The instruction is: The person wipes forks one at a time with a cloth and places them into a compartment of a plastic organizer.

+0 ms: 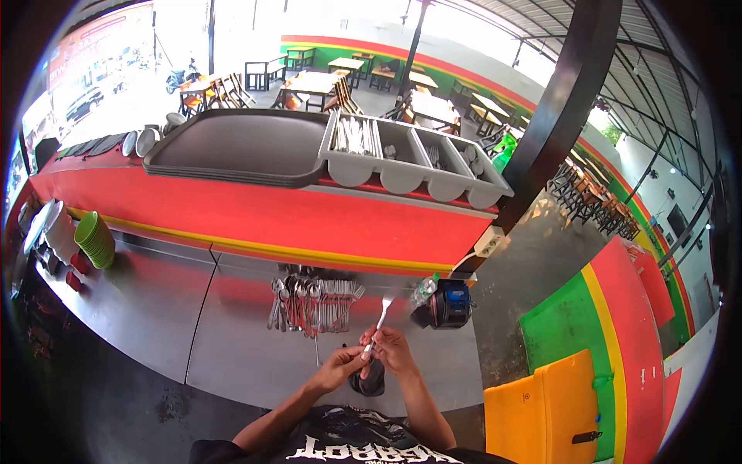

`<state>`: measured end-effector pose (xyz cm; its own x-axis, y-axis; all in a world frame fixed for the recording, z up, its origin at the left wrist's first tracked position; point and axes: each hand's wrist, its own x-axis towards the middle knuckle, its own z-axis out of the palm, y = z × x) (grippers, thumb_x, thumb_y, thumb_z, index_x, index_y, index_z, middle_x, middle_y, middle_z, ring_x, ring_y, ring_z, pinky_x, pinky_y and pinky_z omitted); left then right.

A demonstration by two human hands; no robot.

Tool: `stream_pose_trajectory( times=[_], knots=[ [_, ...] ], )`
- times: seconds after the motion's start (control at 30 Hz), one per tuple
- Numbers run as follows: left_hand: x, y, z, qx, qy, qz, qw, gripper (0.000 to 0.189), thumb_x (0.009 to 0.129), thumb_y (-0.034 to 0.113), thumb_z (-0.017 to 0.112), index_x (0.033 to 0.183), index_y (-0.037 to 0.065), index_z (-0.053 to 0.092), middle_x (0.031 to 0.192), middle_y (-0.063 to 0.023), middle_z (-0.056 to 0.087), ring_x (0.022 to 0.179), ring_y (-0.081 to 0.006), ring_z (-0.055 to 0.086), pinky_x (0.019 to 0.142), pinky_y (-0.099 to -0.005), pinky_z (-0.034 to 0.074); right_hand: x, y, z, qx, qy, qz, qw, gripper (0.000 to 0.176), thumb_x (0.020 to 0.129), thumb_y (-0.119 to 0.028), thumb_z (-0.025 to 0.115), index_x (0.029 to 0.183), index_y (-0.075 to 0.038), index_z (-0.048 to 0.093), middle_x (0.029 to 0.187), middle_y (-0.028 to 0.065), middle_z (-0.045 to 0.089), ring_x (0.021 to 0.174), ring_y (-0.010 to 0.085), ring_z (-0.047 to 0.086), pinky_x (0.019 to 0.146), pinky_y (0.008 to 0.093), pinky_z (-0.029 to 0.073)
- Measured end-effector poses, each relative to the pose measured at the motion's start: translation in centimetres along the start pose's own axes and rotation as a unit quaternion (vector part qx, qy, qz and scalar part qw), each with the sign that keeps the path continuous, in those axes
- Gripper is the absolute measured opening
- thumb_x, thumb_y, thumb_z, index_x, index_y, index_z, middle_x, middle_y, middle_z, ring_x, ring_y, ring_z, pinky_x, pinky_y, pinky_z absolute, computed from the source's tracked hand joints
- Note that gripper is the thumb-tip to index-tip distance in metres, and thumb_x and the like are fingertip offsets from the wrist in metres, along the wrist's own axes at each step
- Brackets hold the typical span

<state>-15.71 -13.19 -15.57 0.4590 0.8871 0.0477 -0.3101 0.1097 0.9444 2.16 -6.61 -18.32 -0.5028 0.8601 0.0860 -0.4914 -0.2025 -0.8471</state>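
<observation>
A metal fork [384, 311] points up and away from me, its tines at the top. My right hand [394, 352] has its fingers closed on the handle. My left hand [342, 368] pinches at the lower end of the handle, where a small white piece shows between the fingers; I cannot make out what it is. Left of the fork, on the metal counter, lie rows of spoons [290, 298] and forks [338, 298]. Below my hands sits a dark object [369, 381], partly covered by them.
A clear bottle [425, 288] and a dark blue-black box [450, 303] stand at the counter's right end. On the red ledge rest stacked brown trays [239, 143] and a grey cutlery holder [410, 166]. Green bowls [94, 240] are stacked left. A yellow cooler [541, 410] is at lower right.
</observation>
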Motion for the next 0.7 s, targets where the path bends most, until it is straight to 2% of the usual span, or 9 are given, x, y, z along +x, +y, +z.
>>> stream_pose_trajectory(
  times=[0.03,0.13,0.23,0.33,0.37,0.53,0.57,0.67,0.7],
  knots=[
    [0.5,0.4,-0.1,0.017,-0.007,-0.001,1.0,0.032,0.106,0.027,0.047,0.113,0.002,0.066,0.076,-0.0002,0.059,0.071,-0.0083,0.054,0.07,-0.0255,0.043,0.7,-0.1,0.0,0.021,-0.011,-0.018,1.0,0.034,0.096,-0.029,0.065,0.11,0.002,0.065,0.092,0.0082,0.065,0.086,0.0135,0.062,0.067,0.0271,0.05],
    [3.0,2.5,0.4,0.035,-0.006,0.024,0.999,0.034,0.106,0.03,0.048,0.11,0.001,0.065,0.077,-0.0006,0.06,0.073,-0.0081,0.055,0.071,-0.0253,0.045,1.9,-4.1,1.1,-0.082,0.06,0.019,0.995,0.031,0.094,-0.027,0.069,0.106,0.002,0.067,0.085,0.0056,0.063,0.075,0.0093,0.06,0.058,0.0243,0.049],
    [5.5,5.4,-0.5,0.148,0.007,0.085,0.985,0.036,0.105,0.034,0.05,0.104,0.001,0.065,0.079,-0.0003,0.061,0.07,-0.0076,0.054,0.066,-0.0249,0.046,3.5,-8.2,4.1,-0.129,0.107,-0.02,0.986,0.031,0.094,-0.027,0.069,0.102,0.002,0.068,0.079,0.004,0.062,0.063,0.0068,0.055,0.052,0.0211,0.044],
    [7.6,10.0,-0.7,0.268,0.022,0.022,0.963,0.037,0.104,0.035,0.051,0.098,0.001,0.065,0.078,0.0007,0.061,0.066,-0.0073,0.053,0.059,-0.0253,0.045,6.4,-10.0,3.5,-0.231,0.132,-0.128,0.955,0.03,0.094,-0.027,0.069,0.101,0.002,0.07,0.076,0.0023,0.061,0.058,0.0068,0.054,0.052,0.0222,0.044],
    [8.1,11.7,-0.3,0.28,0.031,0.033,0.959,0.035,0.103,0.033,0.052,0.094,0.001,0.065,0.074,0.0001,0.06,0.062,-0.0073,0.052,0.057,-0.0259,0.045,7.1,-11.0,3.6,-0.248,0.133,-0.136,0.95,0.029,0.094,-0.027,0.069,0.099,0.002,0.07,0.075,0.0011,0.061,0.059,0.0061,0.054,0.051,0.0221,0.043],
    [14.2,14.9,-1.1,0.332,0.024,0.181,0.925,0.032,0.101,0.029,0.055,0.093,-0.001,0.064,0.07,-0.0033,0.061,0.065,-0.0077,0.056,0.06,-0.0287,0.047,10.8,-18.0,5.4,-0.327,0.121,-0.189,0.918,0.028,0.095,-0.027,0.068,0.094,0.002,0.071,0.065,-0.0022,0.059,0.057,0.0043,0.053,0.049,0.0224,0.04],
    [16.0,15.1,-1.4,0.341,0.024,0.211,0.916,0.031,0.1,0.027,0.056,0.093,-0.001,0.064,0.071,-0.0042,0.062,0.066,-0.008,0.057,0.06,-0.0293,0.048,11.7,-19.1,6.1,-0.334,0.135,-0.235,0.903,0.027,0.096,-0.026,0.067,0.092,0.001,0.071,0.063,-0.0022,0.056,0.053,0.0041,0.051,0.049,0.0217,0.039],
    [20.3,17.5,-1.0,0.376,0.035,0.273,0.885,0.026,0.098,0.022,0.056,0.092,-0.002,0.064,0.072,-0.0085,0.065,0.066,-0.0142,0.063,0.063,-0.0323,0.05,14.3,-23.0,5.5,-0.4,0.129,-0.266,0.868,0.029,0.096,-0.027,0.067,0.092,0.001,0.07,0.064,-0.0023,0.057,0.058,0.0043,0.053,0.052,0.0222,0.04],
    [21.6,18.5,-0.7,0.397,0.044,0.295,0.868,0.025,0.097,0.021,0.055,0.09,-0.002,0.065,0.073,-0.0131,0.065,0.068,-0.0226,0.064,0.064,-0.0372,0.05,15.6,-24.1,4.7,-0.417,0.132,-0.285,0.853,0.029,0.095,-0.028,0.068,0.092,0.002,0.07,0.065,-0.0023,0.057,0.059,0.0042,0.053,0.053,0.0225,0.041]
  ],
)
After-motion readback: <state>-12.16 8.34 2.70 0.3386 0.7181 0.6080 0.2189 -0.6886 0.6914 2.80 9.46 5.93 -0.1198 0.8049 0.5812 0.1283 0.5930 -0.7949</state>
